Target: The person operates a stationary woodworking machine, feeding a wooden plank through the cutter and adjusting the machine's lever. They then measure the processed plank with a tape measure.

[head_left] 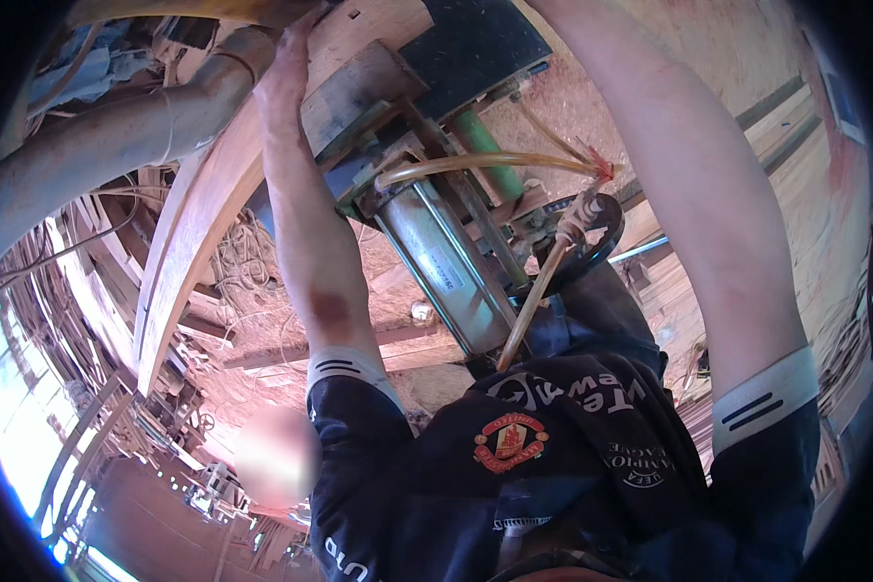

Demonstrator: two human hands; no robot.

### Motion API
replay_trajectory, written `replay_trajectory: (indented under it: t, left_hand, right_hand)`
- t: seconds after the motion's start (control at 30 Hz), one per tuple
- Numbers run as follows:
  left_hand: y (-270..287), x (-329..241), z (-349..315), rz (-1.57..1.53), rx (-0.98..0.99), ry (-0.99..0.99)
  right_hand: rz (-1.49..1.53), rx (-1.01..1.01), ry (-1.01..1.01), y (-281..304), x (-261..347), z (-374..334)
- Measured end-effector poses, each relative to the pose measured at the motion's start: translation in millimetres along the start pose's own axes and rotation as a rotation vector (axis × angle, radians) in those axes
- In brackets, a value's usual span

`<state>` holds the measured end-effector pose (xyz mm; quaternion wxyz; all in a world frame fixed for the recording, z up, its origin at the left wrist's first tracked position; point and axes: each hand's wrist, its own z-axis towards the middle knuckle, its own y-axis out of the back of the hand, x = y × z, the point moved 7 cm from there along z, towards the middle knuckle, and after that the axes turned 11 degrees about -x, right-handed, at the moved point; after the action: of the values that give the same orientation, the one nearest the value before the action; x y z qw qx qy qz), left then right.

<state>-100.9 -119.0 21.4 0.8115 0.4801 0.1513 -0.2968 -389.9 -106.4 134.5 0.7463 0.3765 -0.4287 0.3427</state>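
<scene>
My left hand (299, 48) is at the top edge, beside a long curved wooden piece (199, 228) that sweeps down to the left. Its fingers are cut off or hidden, so whether they grip the wood does not show. My right forearm (694, 184) stretches up and leaves the picture at the top, taking the right hand out of view. Between my arms sits a machine with a metal air cylinder (446, 267), an amber hose (485, 162) and a dark plate (475, 48). A flat wooden block (364, 87) lies near the left hand.
A thick grey duct pipe (107, 136) runs across the upper left. A green cylinder (485, 155) and a dark round wheel (601, 233) belong to the machine. Sawdust and tangled offcuts (247, 257) cover the floor. Another person, blurred, is at the lower left.
</scene>
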Motion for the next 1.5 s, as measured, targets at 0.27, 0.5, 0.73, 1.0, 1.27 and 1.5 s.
replay_trajectory:
  t: [0.27, 0.5, 0.73, 1.0, 1.27, 1.5]
  left_hand:
    - [-9.7, 12.8, 16.5, 0.23, -0.021, -0.147]
    - [-11.7, 12.9, 19.9, 0.279, -0.031, -0.182]
    - [-12.6, 12.4, 20.2, 0.321, -0.027, -0.211]
    - [-12.2, 8.9, 18.9, 0.385, -0.029, -0.263]
    - [-16.3, 9.4, 21.8, 0.497, -0.032, -0.347]
    - [-14.7, 5.0, 18.7, 0.594, -0.042, -0.403]
  right_hand:
    - [0.066, 0.064, -0.08, 1.7, 10.3, -8.6]
    - [0.032, 0.015, -0.124, -1.4, 8.3, -2.3]
    - [-0.076, -0.06, 0.062, -2.8, 0.8, 6.5]
    - [0.072, 0.008, -0.091, 4.4, 9.4, -4.2]
    - [0.069, 0.041, -0.2, -2.0, 14.0, -1.7]
    - [0.01, 0.014, -0.064, 3.2, 15.7, -1.3]
